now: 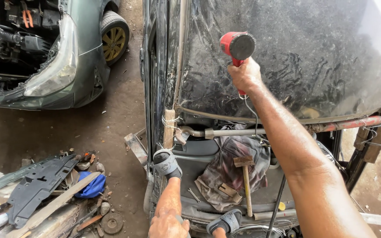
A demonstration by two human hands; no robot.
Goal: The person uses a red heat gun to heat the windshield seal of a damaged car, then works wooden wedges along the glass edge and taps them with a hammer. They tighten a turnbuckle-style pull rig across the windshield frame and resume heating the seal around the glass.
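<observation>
The right hand (244, 75) has its grip wrapped tight around the handle of a red power tool (237, 45), fingers pressed together on it. The tool has a red plastic body and a round dark grey back end that faces the camera; its front is turned to the car's panel and cannot be seen. It is held up against the upper middle of a dark, scratched and dusty car roof (314, 57), which shows smeared streaks and a dull shine. A thin cord (253, 112) hangs from the bottom of the handle and runs down along the forearm.

The left hand (168, 224) rests low at the bottom edge of the view, on the person's knee; its fingers look curled, but whether the grip holds anything I cannot tell. A foot in a grey sandal (166, 163) stands on the car's body near a wooden post (169, 128) tied with wire.

Below the roof's lower edge a metal pipe (283, 129) runs across. Under it lie a stained cloth (230, 169) and a hammer (245, 180) with a wooden handle. A second, grey car (67, 57) stands at the upper left, and scrap parts (40, 189) lie on the dirt floor at the lower left.
</observation>
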